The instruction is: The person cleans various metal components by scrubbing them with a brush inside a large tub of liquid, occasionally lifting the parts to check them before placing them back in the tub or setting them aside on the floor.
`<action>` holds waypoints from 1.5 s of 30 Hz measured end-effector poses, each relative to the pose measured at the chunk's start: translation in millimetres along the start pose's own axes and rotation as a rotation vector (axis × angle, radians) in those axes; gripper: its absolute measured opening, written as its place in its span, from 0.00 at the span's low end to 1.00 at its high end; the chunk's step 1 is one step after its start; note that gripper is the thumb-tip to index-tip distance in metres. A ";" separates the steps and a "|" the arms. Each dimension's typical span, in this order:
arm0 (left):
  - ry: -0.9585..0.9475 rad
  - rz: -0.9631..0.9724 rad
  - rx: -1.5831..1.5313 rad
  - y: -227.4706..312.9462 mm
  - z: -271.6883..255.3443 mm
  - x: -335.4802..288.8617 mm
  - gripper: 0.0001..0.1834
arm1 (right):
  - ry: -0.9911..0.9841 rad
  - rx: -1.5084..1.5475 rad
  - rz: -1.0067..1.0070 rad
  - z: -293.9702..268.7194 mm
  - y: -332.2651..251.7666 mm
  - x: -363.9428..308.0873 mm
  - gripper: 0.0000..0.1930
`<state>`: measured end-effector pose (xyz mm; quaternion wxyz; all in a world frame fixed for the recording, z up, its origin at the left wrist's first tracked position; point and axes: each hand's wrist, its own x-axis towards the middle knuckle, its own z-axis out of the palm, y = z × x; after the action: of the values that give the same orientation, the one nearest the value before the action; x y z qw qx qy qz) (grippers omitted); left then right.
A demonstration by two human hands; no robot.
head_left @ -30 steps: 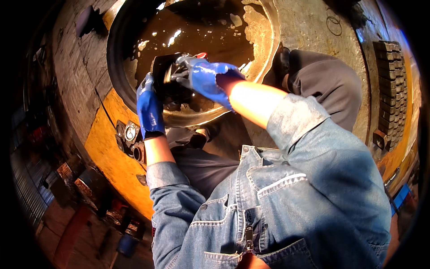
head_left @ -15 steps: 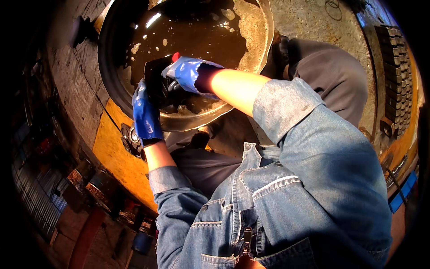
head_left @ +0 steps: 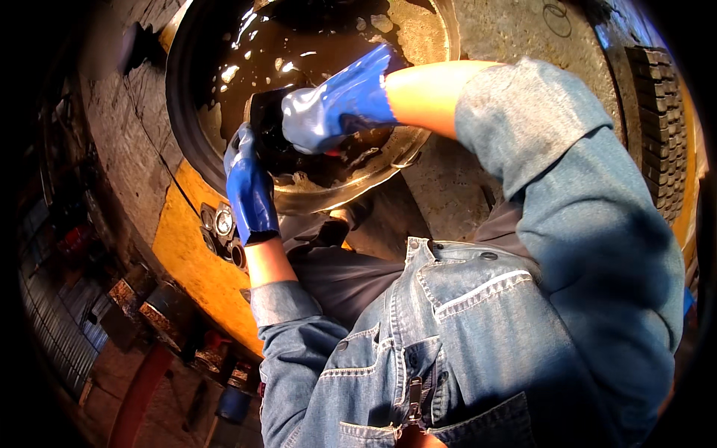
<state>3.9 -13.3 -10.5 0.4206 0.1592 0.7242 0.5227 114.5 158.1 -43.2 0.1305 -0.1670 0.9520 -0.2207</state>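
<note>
Both hands wear blue rubber gloves over a wide round basin of brown, foamy liquid. My left hand is closed on the near left edge of a dark part with a curved rim. That part is tilted inside the basin, and its kind is not clear. Bent down at the wrist, my right hand is closed against the dark part's right side. A red end of something small pokes out beneath this hand; the glove hides the rest.
Several round metal parts lie on a yellow-orange surface left of my left wrist. A treaded tyre stands at the far right. A thin wire ring lies on the concrete floor. Rusty cylindrical pieces sit at lower left.
My right hand has turned over and its elbow has swung up and out to the right. The red end has gone from above the hand to below it. My left hand has barely shifted.
</note>
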 end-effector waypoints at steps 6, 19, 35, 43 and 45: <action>0.062 -0.048 0.016 3.7 7.2 -0.6 0.25 | 0.338 -0.034 -0.023 17.4 -7.7 9.6 0.16; 0.061 -0.107 0.048 10.1 8.1 -4.3 0.26 | 0.187 0.856 0.667 5.6 -15.0 11.7 0.12; 0.081 -0.148 -0.047 7.4 4.5 -3.0 0.28 | 0.373 0.698 0.691 13.9 -24.3 -20.1 0.20; 0.075 -0.138 -0.120 -1.4 0.1 6.6 0.25 | -0.125 0.548 0.721 10.2 -8.4 60.5 0.17; 0.068 -0.130 -0.204 -2.8 1.5 2.1 0.24 | -0.145 0.161 0.525 -1.1 -22.8 47.3 0.19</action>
<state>4.5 -12.1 -14.1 0.4428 0.0509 0.6900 0.5703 77.0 121.5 -39.9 0.2638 0.0807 0.9303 -0.2417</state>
